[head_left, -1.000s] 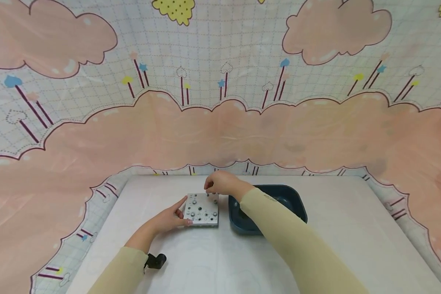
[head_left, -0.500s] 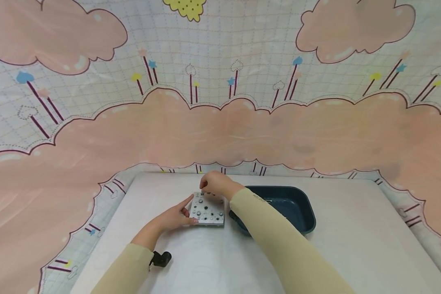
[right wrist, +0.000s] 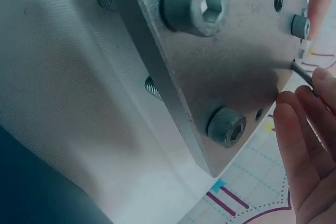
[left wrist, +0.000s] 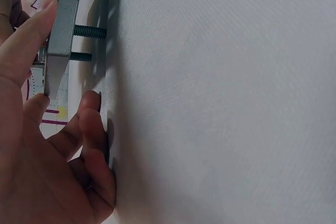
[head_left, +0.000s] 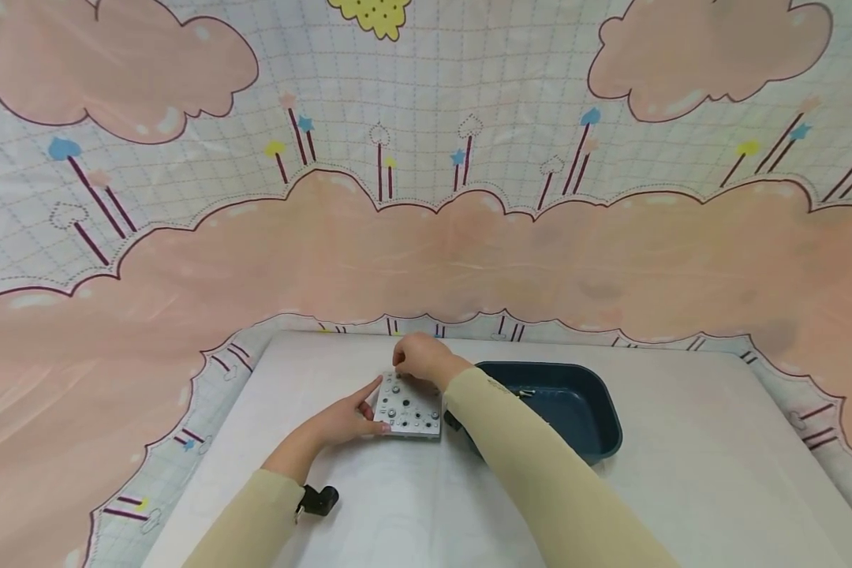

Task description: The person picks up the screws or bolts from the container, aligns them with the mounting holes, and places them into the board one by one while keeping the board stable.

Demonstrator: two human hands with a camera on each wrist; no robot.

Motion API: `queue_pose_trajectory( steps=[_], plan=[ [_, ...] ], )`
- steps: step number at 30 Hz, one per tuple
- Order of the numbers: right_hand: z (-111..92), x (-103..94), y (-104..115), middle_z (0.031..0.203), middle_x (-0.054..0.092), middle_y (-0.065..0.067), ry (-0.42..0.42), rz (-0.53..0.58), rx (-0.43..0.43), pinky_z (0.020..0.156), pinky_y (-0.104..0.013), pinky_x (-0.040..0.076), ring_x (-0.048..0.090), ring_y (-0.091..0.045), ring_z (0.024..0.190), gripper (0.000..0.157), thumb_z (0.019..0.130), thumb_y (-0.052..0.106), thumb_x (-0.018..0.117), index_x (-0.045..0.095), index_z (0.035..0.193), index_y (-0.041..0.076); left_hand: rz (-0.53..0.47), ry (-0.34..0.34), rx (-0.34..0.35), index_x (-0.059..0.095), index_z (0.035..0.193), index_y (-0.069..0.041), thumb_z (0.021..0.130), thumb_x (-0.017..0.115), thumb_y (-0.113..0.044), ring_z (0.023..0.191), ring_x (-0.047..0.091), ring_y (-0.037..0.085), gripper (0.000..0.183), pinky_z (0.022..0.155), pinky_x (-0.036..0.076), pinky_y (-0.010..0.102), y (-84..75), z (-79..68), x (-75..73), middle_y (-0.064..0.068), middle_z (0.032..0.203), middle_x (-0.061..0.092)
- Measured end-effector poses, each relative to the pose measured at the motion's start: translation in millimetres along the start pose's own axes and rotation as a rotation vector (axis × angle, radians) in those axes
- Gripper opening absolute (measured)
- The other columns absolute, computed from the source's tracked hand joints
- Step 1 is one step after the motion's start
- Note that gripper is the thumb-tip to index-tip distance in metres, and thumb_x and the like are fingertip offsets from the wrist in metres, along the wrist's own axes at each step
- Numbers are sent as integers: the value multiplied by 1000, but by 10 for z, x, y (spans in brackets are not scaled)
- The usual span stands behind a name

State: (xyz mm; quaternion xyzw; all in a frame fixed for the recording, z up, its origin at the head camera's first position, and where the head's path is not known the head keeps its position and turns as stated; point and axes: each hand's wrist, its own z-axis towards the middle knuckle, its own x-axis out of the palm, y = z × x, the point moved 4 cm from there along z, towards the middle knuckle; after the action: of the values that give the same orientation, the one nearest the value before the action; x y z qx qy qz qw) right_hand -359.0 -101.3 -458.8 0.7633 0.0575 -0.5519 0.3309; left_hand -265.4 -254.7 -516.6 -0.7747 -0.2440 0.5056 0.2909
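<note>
A silver metal plate (head_left: 412, 428) with several holes and socket-head screws lies at the table's middle. My left hand (head_left: 344, 420) grips its left side, thumb at the near corner and forefinger toward the far corner. Threaded screw shanks (left wrist: 90, 31) stick out below the plate in the left wrist view. My right hand (head_left: 422, 358) is over the far edge, pinching a thin screw (right wrist: 303, 74) between thumb and fingers, its tip right at the plate's face. Two larger cap screws (right wrist: 227, 127) stand proud of the plate nearby. From the head, the right fingertips are partly hidden.
Right of the plate stands a dark blue tray (head_left: 607, 410), partly covered by the right sleeve, with small metal pieces (head_left: 525, 393) inside. A black wrist camera (head_left: 319, 500) sits at the left cuff. A patterned cloth (head_left: 468, 260) hangs behind the white table (head_left: 681, 442).
The head view has shifted, so everything appears farther right. My right hand has moved left along the plate's far edge. The left hand keeps its grip on the plate.
</note>
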Motion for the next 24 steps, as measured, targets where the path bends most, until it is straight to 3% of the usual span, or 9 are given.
queue_pose_trajectory(
  steps=[6,16,24],
  plan=[
    [4,17,18,85,64,9,-10,-82,-36,80,-28,47,56,-10,81,6,94,22,70,76,93,19,2,2,12,21,160,-23,79,83,-38,80,49,18,103,76,36,35,-3,1,7,2,92,56],
    [-21,85,59,90,67,9,10,-186,-86,82,-28,47,56,-9,81,11,95,20,68,79,98,19,-24,-3,28,20,160,-25,79,84,-39,77,48,18,104,72,37,34,-9,-6,32,2,92,56],
    [-47,48,41,92,65,6,0,-93,-67,78,-27,48,57,-9,81,15,95,22,69,77,107,18,-8,-7,14,20,160,-25,78,84,-40,78,49,18,104,71,37,33,-24,-17,6,2,92,56]
  ],
)
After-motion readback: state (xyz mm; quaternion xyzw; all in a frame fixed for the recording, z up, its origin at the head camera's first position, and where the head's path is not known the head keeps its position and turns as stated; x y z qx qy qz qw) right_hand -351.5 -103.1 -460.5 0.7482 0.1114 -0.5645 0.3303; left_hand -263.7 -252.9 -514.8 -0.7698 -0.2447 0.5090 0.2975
